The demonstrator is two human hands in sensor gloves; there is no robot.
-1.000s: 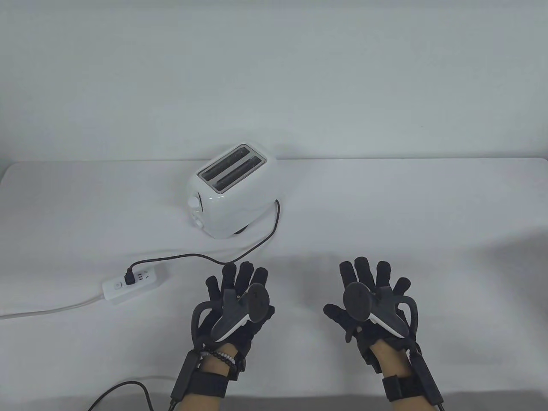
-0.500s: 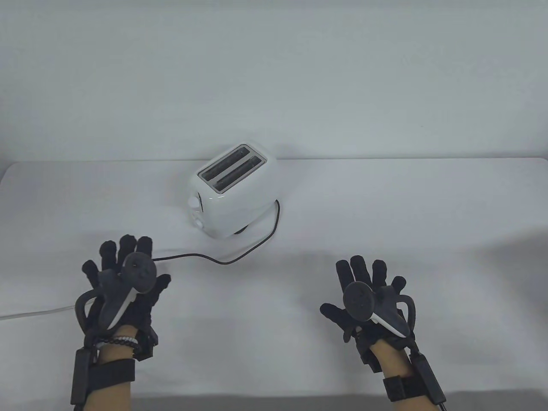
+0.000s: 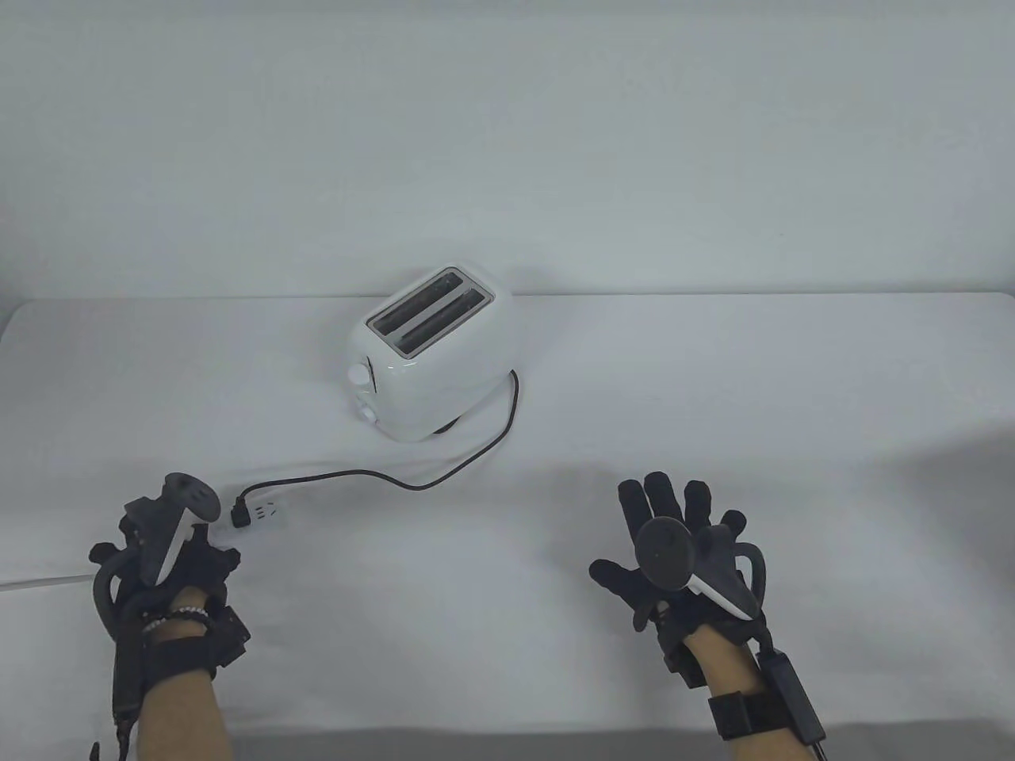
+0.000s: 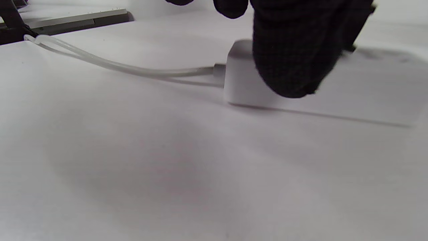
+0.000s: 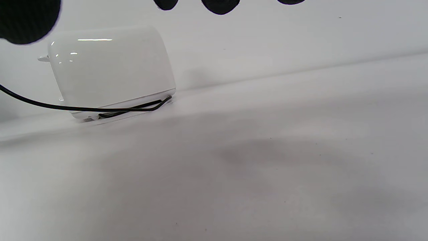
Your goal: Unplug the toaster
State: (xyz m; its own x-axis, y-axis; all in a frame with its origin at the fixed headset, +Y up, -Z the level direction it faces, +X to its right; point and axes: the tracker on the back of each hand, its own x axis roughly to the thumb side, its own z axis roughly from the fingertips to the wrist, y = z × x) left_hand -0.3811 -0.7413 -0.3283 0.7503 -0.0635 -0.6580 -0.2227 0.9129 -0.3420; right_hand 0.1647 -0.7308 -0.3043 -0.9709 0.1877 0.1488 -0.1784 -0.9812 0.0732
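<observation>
The white two-slot toaster (image 3: 424, 361) stands at the table's back middle. Its black cord (image 3: 412, 482) runs from its right base forward and left to a black plug (image 3: 239, 516) seated in a white power strip (image 3: 271, 512). My left hand (image 3: 186, 555) covers the strip's left end and holds it down; in the left wrist view a gloved finger (image 4: 294, 60) lies against the strip's end (image 4: 239, 85). My right hand (image 3: 674, 523) lies open and empty, fingers spread, at the front right. The right wrist view shows the toaster (image 5: 110, 67) and cord (image 5: 67, 107).
The strip's white cable (image 3: 32, 582) trails off the table's left edge, also in the left wrist view (image 4: 133, 68). A white cloth covers the table (image 3: 714, 380). A white wall rises behind.
My left hand moved from the front middle leftward over the power strip, then tipped down and closed on its left end, uncovering the plug. My right hand barely moved.
</observation>
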